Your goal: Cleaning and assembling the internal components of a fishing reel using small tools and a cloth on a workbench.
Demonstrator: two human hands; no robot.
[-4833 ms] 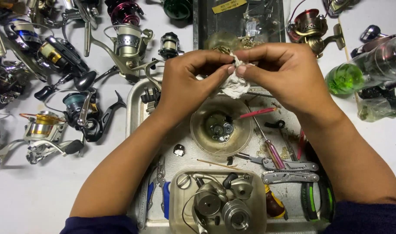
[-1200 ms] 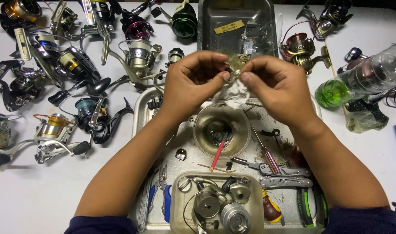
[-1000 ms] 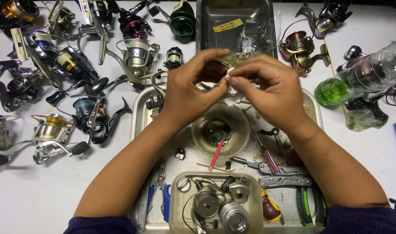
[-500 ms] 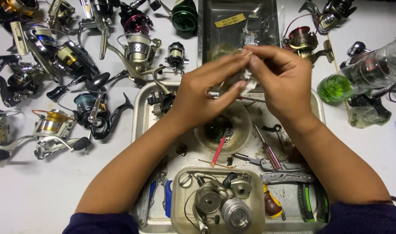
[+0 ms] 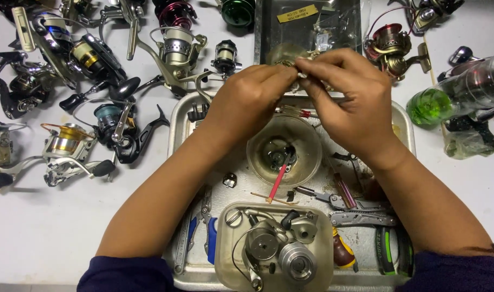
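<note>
Your left hand (image 5: 247, 100) and right hand (image 5: 347, 89) pinch a small metal part (image 5: 284, 54) over the metal tray (image 5: 182, 116); fishing reels (image 5: 68, 146) crowd the white surface (image 5: 36, 227).

Both hands (image 5: 306, 92) moved up over steel tray (image 5: 333, 27); white cloth gone

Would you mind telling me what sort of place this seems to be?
Probably a fishing-reel repair bench: spinning reels lie across the white table, a metal tray holds pliers and parts, and both hands work above it.
</note>
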